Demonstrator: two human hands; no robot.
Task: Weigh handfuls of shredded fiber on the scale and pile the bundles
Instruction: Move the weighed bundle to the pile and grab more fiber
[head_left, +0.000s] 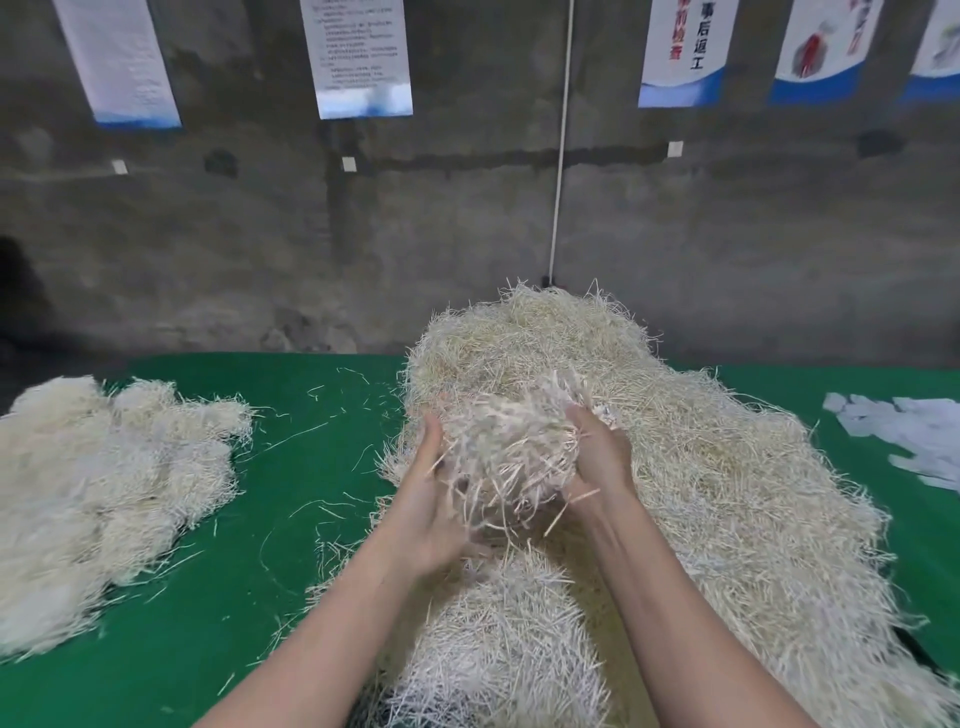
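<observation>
A ball-shaped handful of pale shredded fiber (511, 447) is cupped between both hands, lifted above the table. My left hand (428, 499) presses its left side and my right hand (600, 457) presses its right side. Behind and to the right lies the big loose heap of fiber (701, 447). A whiter mound of fiber (498, 649) sits just below my hands. On the left of the table rests a pile of rounded bundles (98, 488). No scale is visible; the fiber may hide it.
The table wears a green cloth (291, 519) with stray strands scattered on it. White paper slips (914, 436) lie at the right edge. A bare concrete wall with hanging posters and a white cord (561, 156) stands right behind the table.
</observation>
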